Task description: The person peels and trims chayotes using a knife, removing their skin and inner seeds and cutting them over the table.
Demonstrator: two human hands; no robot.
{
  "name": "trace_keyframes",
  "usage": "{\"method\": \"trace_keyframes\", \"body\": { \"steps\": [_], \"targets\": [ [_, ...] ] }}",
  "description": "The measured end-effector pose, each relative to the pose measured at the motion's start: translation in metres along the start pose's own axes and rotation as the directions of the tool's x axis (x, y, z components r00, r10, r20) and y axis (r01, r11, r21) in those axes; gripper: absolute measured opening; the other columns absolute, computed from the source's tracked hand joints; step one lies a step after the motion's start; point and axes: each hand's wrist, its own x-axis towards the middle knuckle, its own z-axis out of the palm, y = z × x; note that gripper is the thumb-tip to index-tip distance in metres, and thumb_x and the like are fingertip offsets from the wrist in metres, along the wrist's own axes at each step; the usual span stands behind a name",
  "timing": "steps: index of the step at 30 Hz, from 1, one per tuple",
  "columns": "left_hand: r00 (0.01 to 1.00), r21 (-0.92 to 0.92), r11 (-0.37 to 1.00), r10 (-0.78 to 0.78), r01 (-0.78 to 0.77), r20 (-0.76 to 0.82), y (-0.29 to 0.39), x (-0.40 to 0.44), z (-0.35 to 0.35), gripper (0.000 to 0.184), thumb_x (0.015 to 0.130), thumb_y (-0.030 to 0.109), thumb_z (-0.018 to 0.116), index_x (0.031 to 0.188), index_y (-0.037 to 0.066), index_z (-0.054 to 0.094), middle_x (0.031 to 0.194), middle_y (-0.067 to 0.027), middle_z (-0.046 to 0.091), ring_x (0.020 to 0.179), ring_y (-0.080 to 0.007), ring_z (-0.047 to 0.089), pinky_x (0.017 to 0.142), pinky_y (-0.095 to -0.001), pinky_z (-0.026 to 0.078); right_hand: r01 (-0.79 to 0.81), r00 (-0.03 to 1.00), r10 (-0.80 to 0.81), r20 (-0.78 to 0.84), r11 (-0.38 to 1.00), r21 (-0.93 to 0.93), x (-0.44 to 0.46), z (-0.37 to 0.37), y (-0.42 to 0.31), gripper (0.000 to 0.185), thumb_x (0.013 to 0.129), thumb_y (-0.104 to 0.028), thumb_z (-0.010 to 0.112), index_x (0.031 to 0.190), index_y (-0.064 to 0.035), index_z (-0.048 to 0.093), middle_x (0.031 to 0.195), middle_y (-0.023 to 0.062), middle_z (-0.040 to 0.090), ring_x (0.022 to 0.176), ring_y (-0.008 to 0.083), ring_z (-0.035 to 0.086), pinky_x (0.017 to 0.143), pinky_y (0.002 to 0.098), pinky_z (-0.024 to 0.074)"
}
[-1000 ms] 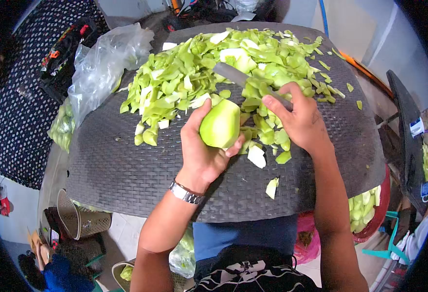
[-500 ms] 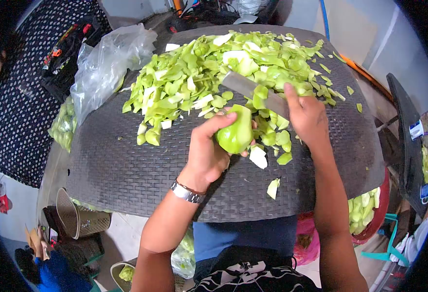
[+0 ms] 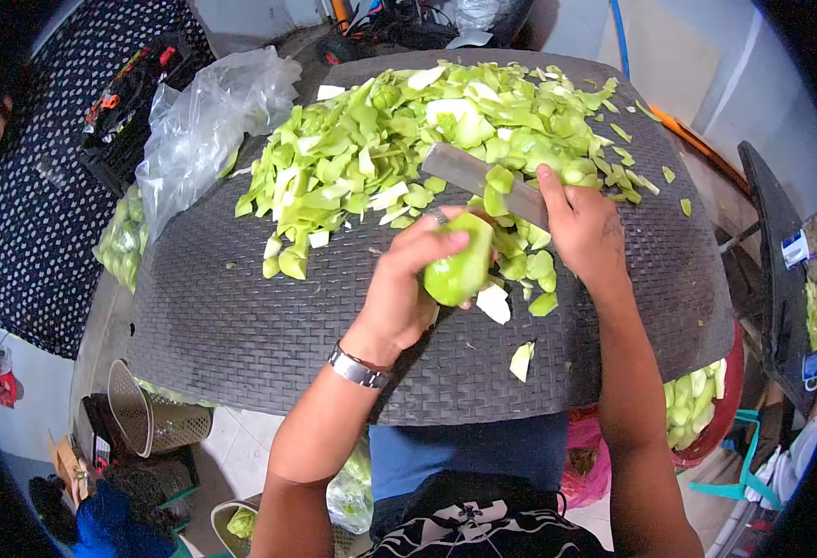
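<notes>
My left hand (image 3: 410,279) is wrapped around a partly peeled green fruit (image 3: 458,262), with its glossy skin still on one side and pale flat cuts on the other. A ring and a metal-band watch (image 3: 357,369) are on this hand and wrist. In my right hand (image 3: 585,228) is a cleaver (image 3: 460,169) with a broad rectangular blade pointing left, its handle hidden by my fingers. One green peel (image 3: 498,191) clings to the blade, which is just above the fruit and apart from it. Behind both hands lies a wide heap of green peels (image 3: 334,177).
The heap lies on a dark woven-pattern table (image 3: 241,325). A clear plastic bag (image 3: 195,130) is at its left edge. Below the right edge stands a red basin (image 3: 732,391) of pale green pieces. A perforated basket (image 3: 171,420) and a person in blue (image 3: 111,521) are lower left.
My left hand has turned the fruit, now blurred, and shifted it slightly down and right. The cleaver has barely moved; the peel still sticks to it.
</notes>
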Motion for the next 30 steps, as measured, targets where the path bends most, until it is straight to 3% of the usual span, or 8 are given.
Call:
{"method": "trace_keyframes", "body": {
  "steps": [6, 9, 11, 15, 20, 23, 26, 30],
  "targets": [
    [0.953, 0.397, 0.902, 0.052, -0.173, 0.298, 0.0, -0.002, 0.008, 0.089, 0.078, 0.021, 0.074, 0.159, 0.001, 0.04, 0.122, -0.0125, 0.069, 0.11, -0.0188, 0.064, 0.101, -0.0312, 0.048, 0.15, 0.985, -0.149, -0.085, 0.989, 0.0, -0.01, 0.008, -0.004, 0.037, 0.102, -0.04, 0.061, 0.09, -0.0048, 0.063, 0.076, 0.0233, 0.07, 0.076, 0.0458, 0.07, 0.07, 0.0569, 0.053],
    [0.985, 0.347, 0.935, 0.01, -0.07, 0.172, -0.009, 0.001, 0.001, 0.093, 0.085, 0.007, 0.073, 0.166, 0.009, 0.028, 0.114, -0.0067, 0.066, 0.106, -0.0125, 0.062, 0.096, -0.0283, 0.049, 0.21, 0.973, -0.206, -0.103, 0.977, 0.026, -0.011, 0.01, -0.002, 0.027, 0.103, -0.033, 0.059, 0.1, -0.0061, 0.06, 0.079, 0.023, 0.071, 0.079, 0.0461, 0.071, 0.072, 0.0579, 0.0532],
    [0.985, 0.285, 0.947, 0.167, -0.149, -0.04, -0.009, 0.005, -0.003, 0.096, 0.086, 0.007, 0.069, 0.168, 0.012, 0.02, 0.115, -0.0112, 0.068, 0.099, -0.0151, 0.068, 0.087, -0.0278, 0.055, 0.191, 0.978, -0.188, -0.086, 0.981, 0.033, -0.011, 0.008, -0.003, 0.024, 0.103, -0.031, 0.059, 0.103, -0.0063, 0.059, 0.081, 0.0229, 0.071, 0.08, 0.0464, 0.071, 0.073, 0.0578, 0.0535],
    [0.906, 0.18, 0.942, 0.324, -0.282, -0.274, 0.002, 0.006, -0.005, 0.082, 0.09, 0.021, 0.061, 0.165, 0.012, 0.03, 0.117, -0.0144, 0.069, 0.098, -0.0219, 0.069, 0.086, -0.0338, 0.058, 0.106, 0.994, -0.106, -0.025, 0.994, 0.003, -0.009, 0.001, -0.006, 0.023, 0.102, -0.029, 0.059, 0.105, -0.0058, 0.058, 0.086, 0.0231, 0.072, 0.083, 0.0468, 0.071, 0.076, 0.0571, 0.0536],
    [0.99, 0.325, 0.935, 0.133, -0.14, 0.044, 0.007, 0.002, -0.003, 0.082, 0.082, 0.027, 0.068, 0.158, 0.007, 0.045, 0.108, -0.0084, 0.072, 0.1, -0.0168, 0.066, 0.09, -0.0288, 0.054, 0.049, 0.998, -0.05, 0.025, 0.998, 0.028, -0.01, -0.003, -0.011, 0.024, 0.102, -0.028, 0.06, 0.108, -0.005, 0.057, 0.088, 0.0235, 0.073, 0.084, 0.0471, 0.071, 0.077, 0.0573, 0.0535],
    [0.971, 0.521, 0.837, 0.048, -0.167, 0.235, -0.007, 0.004, 0.002, 0.086, 0.083, 0.016, 0.072, 0.161, 0.007, 0.039, 0.11, -0.0057, 0.071, 0.1, -0.0163, 0.065, 0.096, -0.0317, 0.052, 0.05, 0.998, -0.052, 0.037, 0.997, 0.06, -0.01, -0.001, -0.009, 0.024, 0.101, -0.027, 0.06, 0.11, -0.0047, 0.056, 0.087, 0.024, 0.072, 0.084, 0.0476, 0.071, 0.077, 0.0576, 0.0536],
    [0.989, 0.556, 0.822, 0.064, -0.126, 0.13, -0.014, 0.004, 0.0, 0.09, 0.084, 0.012, 0.072, 0.164, 0.008, 0.032, 0.115, -0.0079, 0.07, 0.105, -0.0179, 0.065, 0.098, -0.0334, 0.052, 0.064, 0.998, -0.064, 0.005, 0.996, 0.058, -0.007, 0.001, -0.004, 0.025, 0.101, -0.027, 0.06, 0.11, -0.005, 0.056, 0.087, 0.0243, 0.072, 0.084, 0.0482, 0.071, 0.077, 0.0579, 0.0536],
    [0.931, 0.374, 0.922, 0.219, -0.099, -0.293, -0.006, 0.012, -0.008, 0.092, 0.087, 0.014, 0.07, 0.166, 0.007, 0.024, 0.124, -0.0142, 0.067, 0.107, -0.0214, 0.067, 0.097, -0.0326, 0.053, 0.058, 0.998, -0.058, -0.002, 0.998, 0.0, -0.006, 0.0, -0.001, 0.025, 0.101, -0.028, 0.061, 0.11, -0.0052, 0.056, 0.086, 0.0245, 0.072, 0.083, 0.048, 0.071, 0.077, 0.058, 0.0537]
  ]
}}
